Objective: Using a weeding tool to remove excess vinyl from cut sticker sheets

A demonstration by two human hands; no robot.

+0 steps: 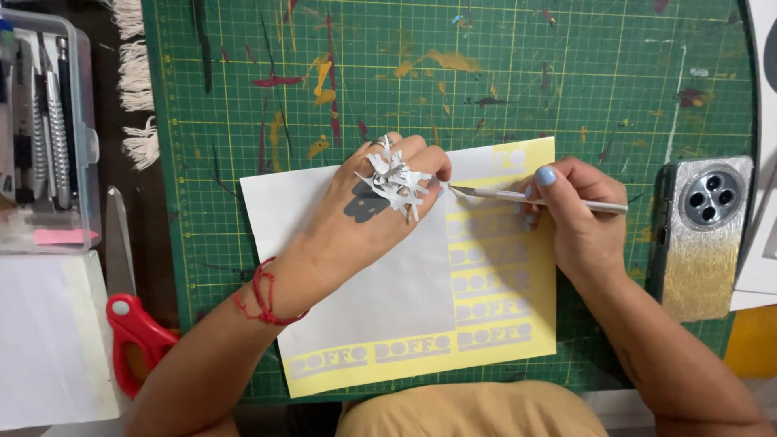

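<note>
A yellow sticker sheet [502,324] with grey labels lay under both hands. The left hand [380,202] pressed flat, scraps [396,182] stuck on it; the right hand [571,210] pinched a craft knife [534,197].

The left hand [380,202] covers part of the sheet [388,299] beneath it, so what lies under the palm cannot be told; the craft knife [534,196] passes behind the right hand [579,214], its middle hidden by the fingers; the scissors [129,316] run under the left forearm, one red loop cut off from sight; the plastic box [48,129] is cropped by the left edge; the phone [700,235] partly overlaps white paper at the right edge; the small scraps on the left hand are too tangled to tell apart.
</note>
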